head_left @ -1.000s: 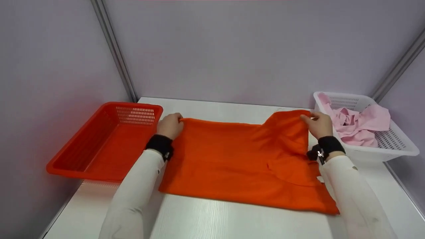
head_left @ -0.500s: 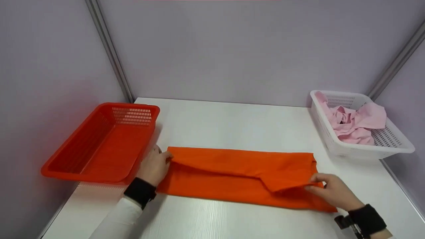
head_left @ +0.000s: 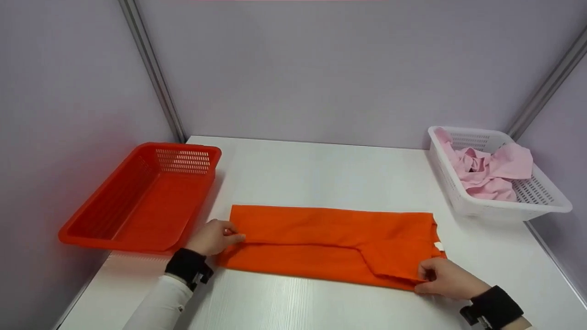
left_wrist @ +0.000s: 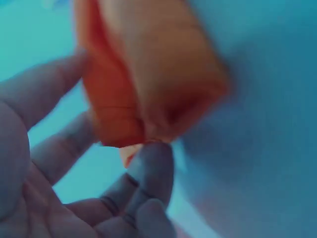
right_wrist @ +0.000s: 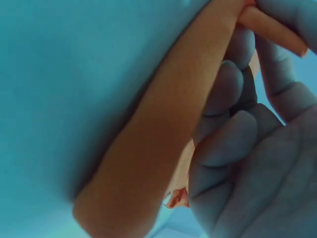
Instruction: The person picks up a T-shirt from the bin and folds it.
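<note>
A folded orange shirt [head_left: 293, 260] lies in a long strip across the white table, its upper layer turned down toward the front. At its right end a small white label [head_left: 439, 246] shows. My left hand [head_left: 213, 237] holds the flap's edge at the left end, thumb and fingers around it. In the left wrist view the folded layers [left_wrist: 163, 59] sit between its fingers. My right hand [head_left: 451, 278] pinches the flap's corner near the front right. The right wrist view has the orange cloth [right_wrist: 148, 144] running past that hand's curled fingers [right_wrist: 230, 139].
To the left stands a red plastic basket [head_left: 160, 206] with slotted sides, nothing in it. A white basket [head_left: 500, 207] with crumpled pink cloth [head_left: 497, 172] is at the back right. Grey wall panels enclose the table [head_left: 316, 172] at the back and sides.
Both hands have brought the shirt's far edge toward the front, doubling it into a narrower strip. Over the last half second the flap has come down flat and the right hand has moved slightly forward.
</note>
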### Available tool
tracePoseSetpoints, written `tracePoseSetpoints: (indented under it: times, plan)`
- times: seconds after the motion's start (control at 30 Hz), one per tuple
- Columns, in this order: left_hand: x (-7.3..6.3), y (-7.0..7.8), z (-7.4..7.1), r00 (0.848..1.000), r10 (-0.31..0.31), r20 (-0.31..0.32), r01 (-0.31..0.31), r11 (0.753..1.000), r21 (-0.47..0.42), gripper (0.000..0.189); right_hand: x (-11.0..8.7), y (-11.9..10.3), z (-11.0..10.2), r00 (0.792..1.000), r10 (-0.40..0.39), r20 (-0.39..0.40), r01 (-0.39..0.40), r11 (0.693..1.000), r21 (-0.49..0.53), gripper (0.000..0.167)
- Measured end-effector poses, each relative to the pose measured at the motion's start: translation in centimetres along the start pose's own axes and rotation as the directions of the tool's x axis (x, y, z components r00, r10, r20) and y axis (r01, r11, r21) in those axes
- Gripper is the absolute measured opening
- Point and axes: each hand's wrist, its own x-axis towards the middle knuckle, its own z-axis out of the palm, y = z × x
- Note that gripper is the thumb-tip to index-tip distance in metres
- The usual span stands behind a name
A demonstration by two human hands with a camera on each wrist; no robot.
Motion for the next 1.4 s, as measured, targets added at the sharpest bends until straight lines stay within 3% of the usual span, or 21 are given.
tracePoseSetpoints:
  times: [0.1, 0.2, 0.3, 0.37, 0.43, 0.53, 0.67, 0.83, 1.0, 1.2, 1.3, 1.4]
  plan:
    - [0.1, -0.2, -0.6, 0.999, -0.029, 0.045, 0.032, 0.997, -0.067, 0.028, 0.3, 0.2, -0.8, 0.999, -0.027, -0.019, 0.028, 1.0, 0.013, 0.028]
    - [0.4, -0.3, -1.0, 0.997, -0.067, 0.046, 0.071, 0.993, -0.09, 0.034, 0.8, 0.7, -2.5, 0.99, 0.005, -0.141, 0.004, 0.998, 0.064, 0.031]
    - [1.4, -0.4, -1.2, 0.992, -0.124, 0.021, 0.125, 0.986, -0.11, 0.04, 1.6, 1.5, -4.6, 0.946, 0.133, -0.297, -0.09, 0.984, 0.151, 0.042]
    - [2.5, -0.4, -1.2, 0.99, -0.144, 0.003, 0.144, 0.983, -0.116, 0.04, 2.3, 2.0, -5.9, 0.912, 0.222, -0.345, -0.165, 0.968, 0.187, 0.052]
    - [3.8, -0.5, -1.1, 0.986, -0.167, -0.017, 0.164, 0.98, -0.116, 0.038, 3.1, 2.6, -6.9, 0.893, 0.291, -0.344, -0.233, 0.952, 0.198, 0.061]
    - [5.4, -0.7, -0.8, 0.982, -0.187, -0.04, 0.182, 0.977, -0.111, 0.033, 4.4, 3.3, -7.6, 0.894, 0.34, -0.292, -0.306, 0.939, 0.156, 0.068]
    - [6.6, -1.0, -0.3, 0.985, -0.16, -0.062, 0.15, 0.979, -0.136, 0.029, 6.1, 4.0, -7.1, 0.885, 0.395, -0.246, -0.36, 0.916, 0.179, 0.058]
    - [7.5, -1.6, -0.2, 0.989, -0.123, -0.084, 0.099, 0.963, -0.25, 0.024, 7.3, 4.6, -6.4, 0.857, 0.424, -0.293, -0.332, 0.889, 0.315, 0.04]
    - [8.6, -2.6, -0.5, 0.983, -0.152, -0.098, 0.108, 0.929, -0.355, 0.024, 8.1, 4.7, -6.4, 0.836, 0.431, -0.34, -0.273, 0.863, 0.425, 0.05]
    - [8.6, -2.9, -1.0, 0.978, -0.203, 0.04, 0.202, 0.896, -0.395, 0.046, 7.5, 4.9, -6.4, 0.823, 0.472, -0.317, -0.295, 0.831, 0.472, 0.065]
    - [7.9, -2.8, -1.2, 0.971, -0.223, 0.088, 0.24, 0.883, -0.403, 0.05, 7.0, 4.8, -6.5, 0.836, 0.466, -0.289, -0.328, 0.848, 0.417, 0.065]
    - [7.2, -2.6, -0.9, 0.973, -0.217, 0.077, 0.23, 0.887, -0.401, 0.045, 6.7, 4.7, -6.4, 0.858, 0.441, -0.263, -0.344, 0.874, 0.343, 0.061]
